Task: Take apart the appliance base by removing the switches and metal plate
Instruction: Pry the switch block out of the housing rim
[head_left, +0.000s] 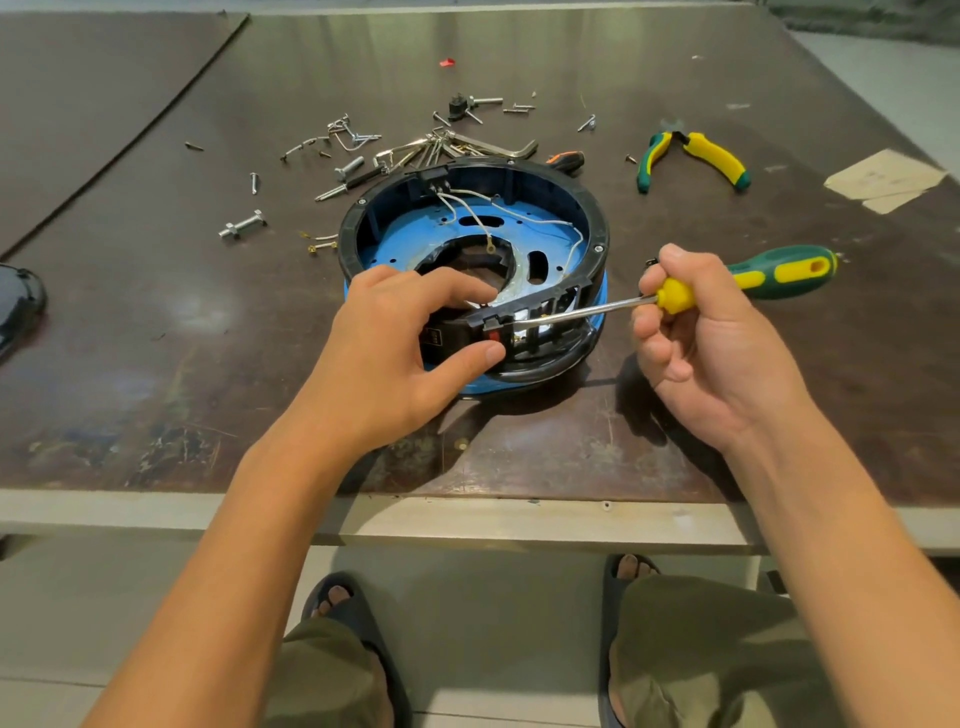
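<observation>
Mostly my left hand (395, 338) grips and hides the switch housing (480, 318); my right hand (701, 338) pinches the screwdriver (582, 309), its tip unseen inside.

Blue-and-black base (597, 228), yellow-green screwdriver (779, 271) and pliers (719, 158).

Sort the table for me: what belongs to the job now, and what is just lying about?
In the job: appliance base, its switch panel gripped by the left hand, screwdriver held in the right hand.
Lying about: pliers, hex keys, loose screws and bolts, orange-handled tool, red scrap.
</observation>
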